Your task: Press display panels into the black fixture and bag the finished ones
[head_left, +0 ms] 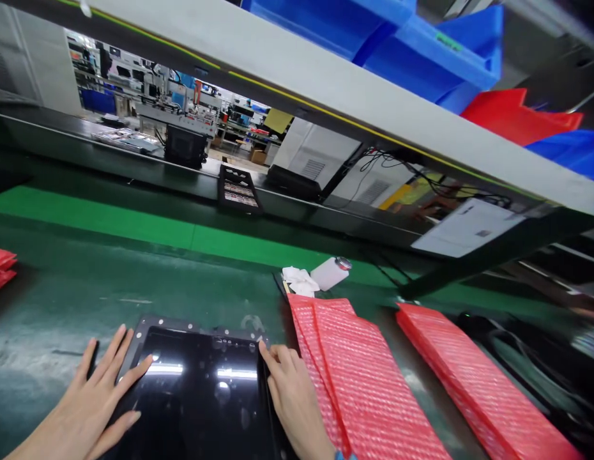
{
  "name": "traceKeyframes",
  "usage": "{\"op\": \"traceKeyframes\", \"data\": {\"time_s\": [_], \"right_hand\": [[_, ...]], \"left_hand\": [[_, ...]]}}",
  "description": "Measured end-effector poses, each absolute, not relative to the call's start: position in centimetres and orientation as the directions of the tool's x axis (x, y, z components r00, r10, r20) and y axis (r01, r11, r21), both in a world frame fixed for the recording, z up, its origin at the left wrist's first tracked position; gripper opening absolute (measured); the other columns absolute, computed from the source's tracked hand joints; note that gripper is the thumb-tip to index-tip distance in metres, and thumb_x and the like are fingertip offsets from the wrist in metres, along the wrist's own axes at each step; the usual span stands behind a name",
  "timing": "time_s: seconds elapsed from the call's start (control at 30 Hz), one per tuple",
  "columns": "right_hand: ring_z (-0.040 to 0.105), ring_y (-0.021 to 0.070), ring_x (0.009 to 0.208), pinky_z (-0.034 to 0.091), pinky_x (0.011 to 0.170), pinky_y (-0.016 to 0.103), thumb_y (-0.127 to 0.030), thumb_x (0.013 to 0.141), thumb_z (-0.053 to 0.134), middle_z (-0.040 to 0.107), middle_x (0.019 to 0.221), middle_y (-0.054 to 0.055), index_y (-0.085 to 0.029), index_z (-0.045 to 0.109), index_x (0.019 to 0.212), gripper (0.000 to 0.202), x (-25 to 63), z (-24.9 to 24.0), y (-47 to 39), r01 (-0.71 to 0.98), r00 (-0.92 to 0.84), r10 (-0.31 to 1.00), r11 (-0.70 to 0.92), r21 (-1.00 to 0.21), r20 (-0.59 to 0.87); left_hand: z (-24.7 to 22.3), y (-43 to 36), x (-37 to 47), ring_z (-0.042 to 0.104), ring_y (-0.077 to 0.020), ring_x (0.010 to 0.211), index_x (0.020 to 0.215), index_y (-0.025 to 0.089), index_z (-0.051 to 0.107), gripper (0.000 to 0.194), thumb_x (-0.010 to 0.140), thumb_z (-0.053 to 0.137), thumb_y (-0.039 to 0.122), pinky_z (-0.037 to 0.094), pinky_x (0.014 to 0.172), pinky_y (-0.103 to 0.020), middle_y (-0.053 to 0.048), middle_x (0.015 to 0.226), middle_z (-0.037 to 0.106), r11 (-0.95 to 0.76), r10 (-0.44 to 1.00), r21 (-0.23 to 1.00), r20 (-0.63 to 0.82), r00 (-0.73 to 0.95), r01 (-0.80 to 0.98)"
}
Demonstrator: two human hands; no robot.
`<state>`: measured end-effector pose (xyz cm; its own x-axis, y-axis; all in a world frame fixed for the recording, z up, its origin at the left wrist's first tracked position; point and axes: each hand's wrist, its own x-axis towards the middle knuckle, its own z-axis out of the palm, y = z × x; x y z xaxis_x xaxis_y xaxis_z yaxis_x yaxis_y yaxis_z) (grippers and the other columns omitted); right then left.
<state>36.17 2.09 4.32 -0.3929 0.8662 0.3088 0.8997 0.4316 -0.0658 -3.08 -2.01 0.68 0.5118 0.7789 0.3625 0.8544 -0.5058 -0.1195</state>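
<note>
A black glossy screen panel (201,390) in a dark grey frame lies on the green bench top, its lower part cut off by the picture's edge. Over its left edge my left hand (98,390) is spread, the fingers apart and touching the frame and glass. My right hand (290,390) rests at the upper right corner, index finger stretched out onto the frame and the other fingers loosely curled. Neither hand grasps anything. Beside my right hand lies a stack of red bubble-wrap bags (364,377).
A second red bubble-wrap stack (479,370) lies farther right, and red wrap (0,268) at far left. Behind the bags are a white bottle (329,275) and crumpled white tissue (299,280). A shelf (326,70) with blue bins (421,57) crosses overhead.
</note>
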Motion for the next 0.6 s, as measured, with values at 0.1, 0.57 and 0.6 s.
{"op": "traceKeyframes", "data": {"time_s": [0.1, 0.57, 0.6], "right_hand": [[0.053, 0.0251, 0.089, 0.049, 0.075, 0.042, 0.003, 0.086, 0.040, 0.060, 0.103, 0.009, -0.013, 0.052, 0.132, 0.051, 36.1, 4.3, 2.2, 0.887, -0.459, 0.841, 0.453, 0.093, 0.285], [0.050, 0.0230, 0.089, 0.048, 0.077, 0.037, -0.004, 0.096, 0.033, 0.057, 0.096, 0.007, -0.017, 0.052, 0.138, 0.048, 34.2, 3.7, 1.6, 0.885, -0.319, 0.901, 0.394, -0.249, 0.292], [0.051, 0.0216, 0.088, 0.048, 0.076, 0.035, -0.005, 0.096, 0.033, 0.055, 0.093, 0.006, -0.019, 0.053, 0.138, 0.048, 34.3, 3.8, 1.1, 0.874, -0.320, 0.899, 0.403, -0.273, 0.300]], "left_hand": [[-0.5, -2.0, -3.0, 0.023, -0.0422, 0.146, 0.152, 0.034, 0.031, 0.072, 0.087, 0.058, 0.052, 0.019, 0.113, -0.065, -0.015, 0.162, 0.022, -0.505, 0.780, -0.079, 0.384, 0.494, 0.859], [-0.5, -2.4, -2.1, 0.020, -0.0411, 0.148, 0.148, 0.033, 0.039, 0.058, 0.093, 0.050, 0.050, 0.021, 0.113, -0.068, -0.009, 0.163, 0.021, -0.461, 0.828, 0.082, 0.397, 0.396, 0.883], [-0.3, -2.5, -2.0, 0.020, -0.0404, 0.148, 0.148, 0.033, 0.039, 0.057, 0.094, 0.048, 0.050, 0.021, 0.113, -0.068, -0.008, 0.163, 0.021, -0.444, 0.837, 0.087, 0.394, 0.379, 0.892]]}}
